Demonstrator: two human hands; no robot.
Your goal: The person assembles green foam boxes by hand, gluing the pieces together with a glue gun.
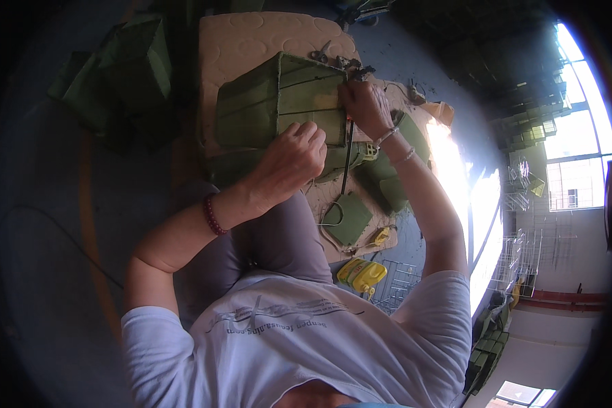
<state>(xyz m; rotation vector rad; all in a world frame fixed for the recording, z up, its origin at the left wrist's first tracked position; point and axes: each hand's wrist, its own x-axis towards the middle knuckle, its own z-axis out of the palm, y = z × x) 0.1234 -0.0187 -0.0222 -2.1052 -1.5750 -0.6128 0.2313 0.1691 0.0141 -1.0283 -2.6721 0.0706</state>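
Observation:
A green box [248,105] with wire-like edges lies tilted on the padded surface in front of me. My left hand [296,156] is closed at its near edge, fingers curled together; what they hold, if anything, is hidden. A thin strand shows just below that hand. My right hand [366,105] is closed at the box's right edge, its fingertips largely hidden, so I cannot make out what they grip. Below it a narrow black strip [347,160] hangs down. More green box material [387,177] lies to the right, near a flat green panel [349,219].
Scissors [321,52] lie beyond the box on the quilted beige pad [234,41]. A yellow jug [362,274] stands on the floor at my right, by wire racks [398,282]. Green boxes [139,64] are stacked at the far left. A dark cable crosses the left floor.

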